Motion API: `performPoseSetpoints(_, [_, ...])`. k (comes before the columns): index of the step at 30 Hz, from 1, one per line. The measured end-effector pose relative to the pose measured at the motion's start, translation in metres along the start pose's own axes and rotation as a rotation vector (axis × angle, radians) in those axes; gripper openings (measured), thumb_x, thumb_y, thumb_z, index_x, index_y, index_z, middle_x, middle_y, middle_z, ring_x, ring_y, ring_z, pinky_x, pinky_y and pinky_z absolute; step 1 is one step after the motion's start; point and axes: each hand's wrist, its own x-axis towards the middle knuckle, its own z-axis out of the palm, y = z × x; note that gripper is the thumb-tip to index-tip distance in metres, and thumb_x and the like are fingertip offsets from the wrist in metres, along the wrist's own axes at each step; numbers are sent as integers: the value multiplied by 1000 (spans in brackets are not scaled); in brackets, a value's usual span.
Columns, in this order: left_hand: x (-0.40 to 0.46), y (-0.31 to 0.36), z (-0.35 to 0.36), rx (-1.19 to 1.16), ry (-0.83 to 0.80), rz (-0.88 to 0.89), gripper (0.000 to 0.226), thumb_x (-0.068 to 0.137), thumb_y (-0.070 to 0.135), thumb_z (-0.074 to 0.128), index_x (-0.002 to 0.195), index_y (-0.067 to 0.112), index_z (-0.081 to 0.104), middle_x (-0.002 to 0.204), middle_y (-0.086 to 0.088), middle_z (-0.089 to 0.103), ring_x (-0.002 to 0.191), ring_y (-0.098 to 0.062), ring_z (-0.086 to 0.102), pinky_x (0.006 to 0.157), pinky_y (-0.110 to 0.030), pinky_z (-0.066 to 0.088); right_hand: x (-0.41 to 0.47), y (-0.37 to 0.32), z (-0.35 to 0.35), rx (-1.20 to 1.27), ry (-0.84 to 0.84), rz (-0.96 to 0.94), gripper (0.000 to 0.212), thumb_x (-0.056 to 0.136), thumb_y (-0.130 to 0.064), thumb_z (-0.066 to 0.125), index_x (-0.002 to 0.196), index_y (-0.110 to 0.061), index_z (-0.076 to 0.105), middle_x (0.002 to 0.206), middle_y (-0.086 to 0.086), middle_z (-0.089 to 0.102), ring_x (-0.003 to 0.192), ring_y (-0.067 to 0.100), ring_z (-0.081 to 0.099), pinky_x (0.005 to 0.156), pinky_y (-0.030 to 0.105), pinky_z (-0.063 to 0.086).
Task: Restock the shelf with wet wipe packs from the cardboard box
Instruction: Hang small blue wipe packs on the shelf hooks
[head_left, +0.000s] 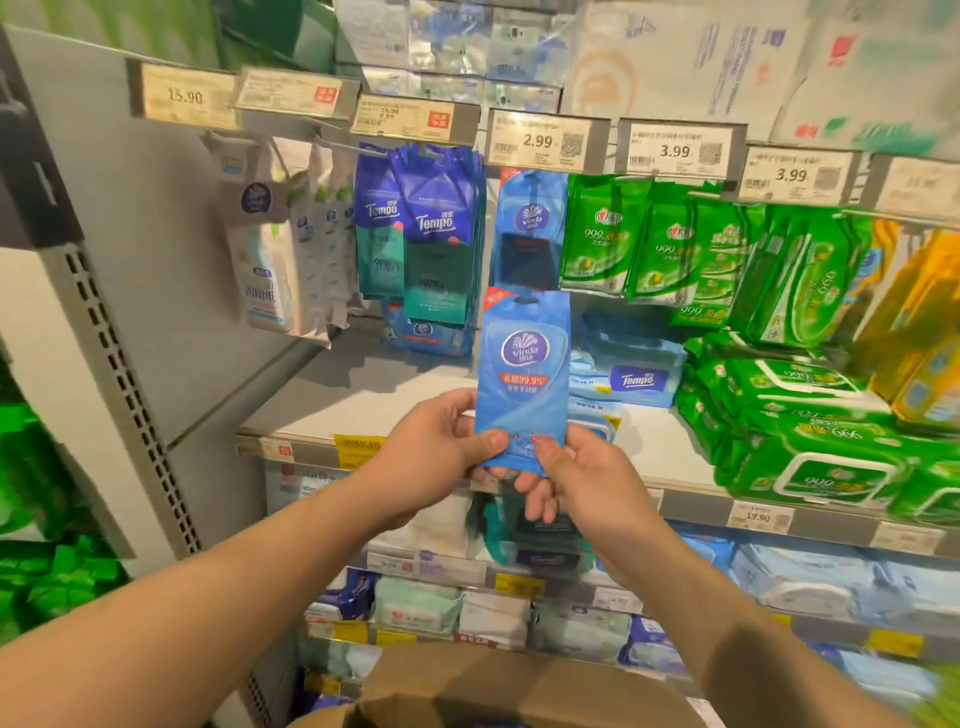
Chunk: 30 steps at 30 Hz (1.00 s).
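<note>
Vinda wet wipe pack, one of them, blue and upright, sits at the centre of the frame in front of the shelf, held by its bottom edge in two hands. Left hand pinches the lower left corner, thumb on the front and fingers behind; right hand pinches the lower right corner the same way, thumb pressed on the front face. Directly above it one more blue Vinda pack hangs under the 2.99 price tag. Left of that, two rows of dark blue Tempo packs hang on hooks, each several deep so the count cannot be told, and further left a cluster of white packs. Right of the hanging Vinda pack, three rows of green 999 packs hang under two 3.99 tags. Behind the held pack, on the grey shelf board, lies a pale blue Tempo pack; at the right of the frame larger green 999 packs are piled, count unclear. Lower shelves hold white, mint and blue packs, blurred. At the bottom centre the open cardboard box shows its brown flaps; its contents are hidden
</note>
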Motion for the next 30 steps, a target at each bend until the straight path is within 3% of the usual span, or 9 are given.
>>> performPoseSetpoints(7, [27,34,-9,38,10,77,19,99,-2,61,111,12,63,82,-1,76,58,-9,65,53,-17,49,29,-33,2,18,35,-77,18,109,-17,47,107,-15,65,70,8,68,49,20,58,48,25,42])
performPoseSetpoints(11, [36,51,-14,22,18,109,22,101,1,59,123,6,63,84,0,76,59,-7,63,55,-17,49,42,-48,6,49,46,-119,19,109,-16,45,105,-15,64,66,6,68,47,17,57,47,25,40])
performPoseSetpoints(19, [51,65,-17,-6,21,175,26,102,0,56,126,10,62,76,7,74,57,-4,58,55,-16,47,60,-64,6,70,57,-196,21,109,-15,44,105,-12,64,67,7,66,49,20,55,48,27,40])
performPoseSetpoints(30, [64,69,-16,-60,58,230,23,104,5,56,118,17,69,91,-3,75,63,-11,58,64,-23,50,78,-70,5,113,69,-216,19,110,-18,43,114,-13,62,68,7,64,51,20,55,53,32,40])
